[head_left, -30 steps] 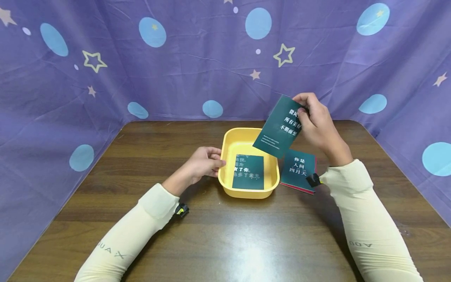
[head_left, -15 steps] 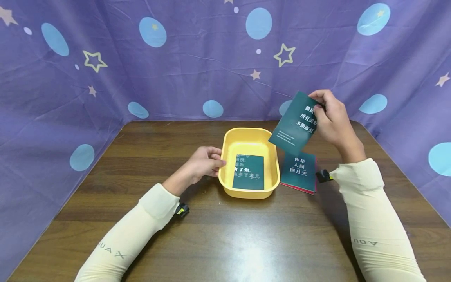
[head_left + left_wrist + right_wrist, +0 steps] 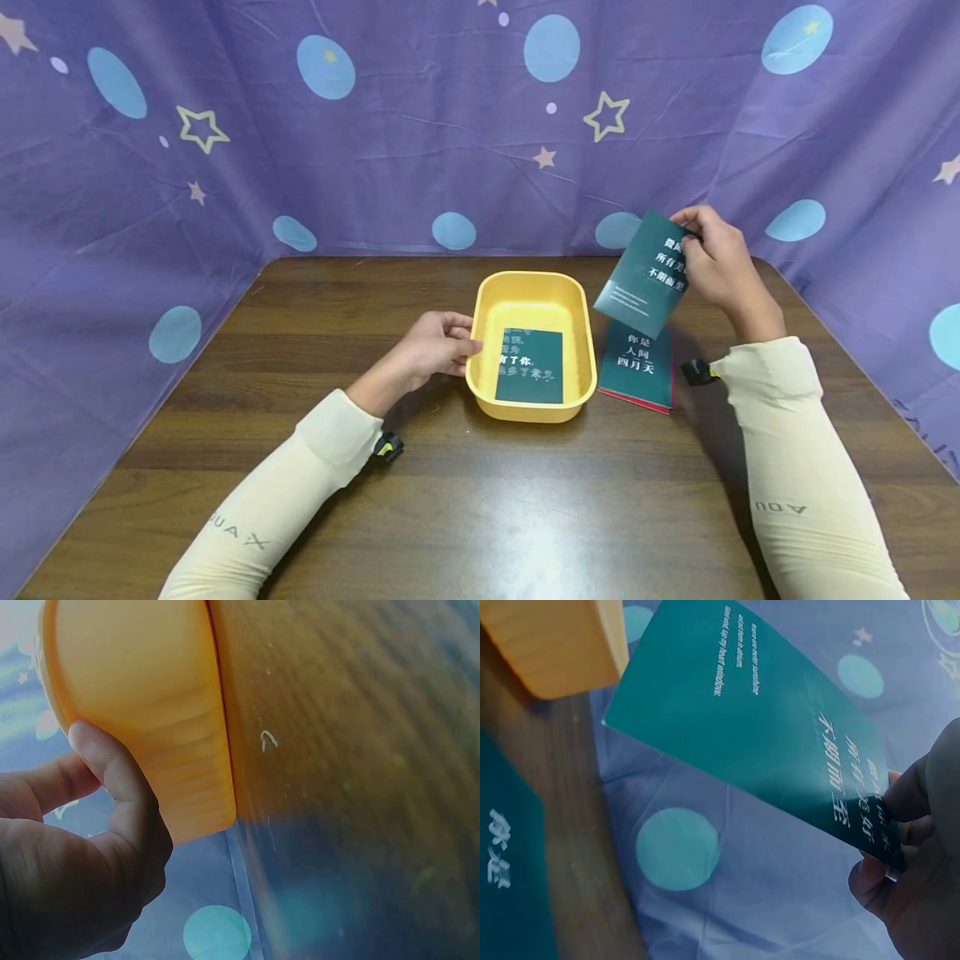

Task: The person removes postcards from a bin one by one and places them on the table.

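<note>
My right hand (image 3: 722, 257) pinches a dark green card (image 3: 643, 275) with white lettering by its upper right edge. The card hangs tilted in the air above a stack of similar cards (image 3: 637, 367) with a red edge showing, and covers the stack's far part. In the right wrist view the thumb and fingers grip the card's (image 3: 727, 727) end. At the left, my left hand (image 3: 435, 346) holds the near-left rim of a yellow plastic basket (image 3: 531, 412), thumb at the rim and fingers against the outside wall. Inside the basket lies another green card (image 3: 528, 375), flat on the bottom.
Basket and stack sit side by side on a brown wooden table (image 3: 450, 517), the stack just right of the basket. A purple curtain (image 3: 420, 150) with stars and blue ovals hangs behind the table and along both sides.
The right hand has carried its card to the right, from over the basket's right rim to above the stack, dipping slightly at the end. Left hand and basket stay put.
</note>
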The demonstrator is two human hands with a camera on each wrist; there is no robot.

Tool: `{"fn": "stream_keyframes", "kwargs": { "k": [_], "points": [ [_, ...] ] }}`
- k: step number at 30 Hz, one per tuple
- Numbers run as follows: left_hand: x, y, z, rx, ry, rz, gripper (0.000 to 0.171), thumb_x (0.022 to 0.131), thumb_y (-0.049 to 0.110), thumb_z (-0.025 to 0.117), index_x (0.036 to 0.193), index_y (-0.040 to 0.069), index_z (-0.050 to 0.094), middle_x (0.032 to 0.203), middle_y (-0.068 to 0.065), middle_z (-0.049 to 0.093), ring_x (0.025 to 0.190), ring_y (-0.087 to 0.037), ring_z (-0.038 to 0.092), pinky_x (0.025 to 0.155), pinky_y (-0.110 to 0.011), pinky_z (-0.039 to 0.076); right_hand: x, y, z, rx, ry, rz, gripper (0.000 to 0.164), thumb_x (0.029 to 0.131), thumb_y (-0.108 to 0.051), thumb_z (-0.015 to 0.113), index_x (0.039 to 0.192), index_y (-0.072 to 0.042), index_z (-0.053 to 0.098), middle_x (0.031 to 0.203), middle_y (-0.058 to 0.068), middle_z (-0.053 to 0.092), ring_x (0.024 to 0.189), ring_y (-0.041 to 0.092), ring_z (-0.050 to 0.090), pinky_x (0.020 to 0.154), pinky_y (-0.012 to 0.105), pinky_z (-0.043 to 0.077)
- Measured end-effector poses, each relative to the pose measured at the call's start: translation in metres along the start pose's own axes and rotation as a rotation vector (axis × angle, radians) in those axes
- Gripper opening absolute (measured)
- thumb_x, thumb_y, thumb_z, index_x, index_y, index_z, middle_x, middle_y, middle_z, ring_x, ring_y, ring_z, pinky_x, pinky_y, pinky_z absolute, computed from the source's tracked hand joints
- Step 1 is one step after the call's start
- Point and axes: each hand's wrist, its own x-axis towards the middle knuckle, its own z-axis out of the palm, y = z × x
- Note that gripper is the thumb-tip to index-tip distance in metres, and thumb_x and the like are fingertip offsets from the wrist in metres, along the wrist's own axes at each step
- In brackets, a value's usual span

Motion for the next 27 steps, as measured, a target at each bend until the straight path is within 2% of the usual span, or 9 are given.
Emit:
{"fn": "stream_keyframes", "kwargs": {
  "k": [7, 16, 23, 27],
  "points": [
    [-0.001, 0.001, 0.001, 0.007, 0.006, -0.007, 0.045, 0.094, -0.003, 0.069, 0.136, -0.007, 0.054, 0.101, -0.012, 0.062, 0.071, -0.017, 0.060, 0.063, -0.028, 0.062, -0.002, 0.018, 0.004, -0.029, -0.055, 0.055, 0.033, 0.100, -0.001, 0.036, 0.124, 0.002, 0.058, 0.104, 0.022, 0.062, 0.089, 0.027, 0.052, 0.075, 0.030, 0.040],
    [0.000, 0.000, 0.000, 0.004, 0.008, -0.011, 0.045, 0.094, -0.003, 0.069, 0.136, -0.006, 0.054, 0.102, -0.012, 0.062, 0.071, -0.018, 0.061, 0.064, -0.029, 0.063, -0.004, 0.037, 0.011, -0.053, -0.172, 0.100, 0.034, 0.099, 0.000, 0.034, 0.124, 0.003, 0.058, 0.104, 0.023, 0.061, 0.089, 0.030, 0.055, 0.071, 0.027, 0.043],
    [-0.001, 0.001, 0.000, 0.005, 0.009, -0.007, 0.045, 0.094, -0.003, 0.069, 0.136, -0.007, 0.054, 0.103, -0.012, 0.062, 0.071, -0.018, 0.061, 0.064, -0.029, 0.063, -0.006, 0.045, 0.015, -0.069, -0.295, 0.143, 0.033, 0.100, -0.002, 0.032, 0.123, 0.004, 0.056, 0.112, 0.025, 0.060, 0.098, 0.035, 0.056, 0.080, 0.042, 0.045],
    [-0.001, 0.001, 0.000, 0.002, 0.012, -0.011, 0.045, 0.094, -0.003, 0.069, 0.136, -0.006, 0.055, 0.102, -0.012, 0.061, 0.071, -0.018, 0.061, 0.064, -0.029, 0.063, -0.008, 0.051, 0.019, -0.084, -0.363, 0.153, 0.031, 0.101, -0.003, 0.033, 0.121, 0.003, 0.057, 0.114, 0.024, 0.060, 0.102, 0.036, 0.053, 0.082, 0.044, 0.043]
  ]
}}
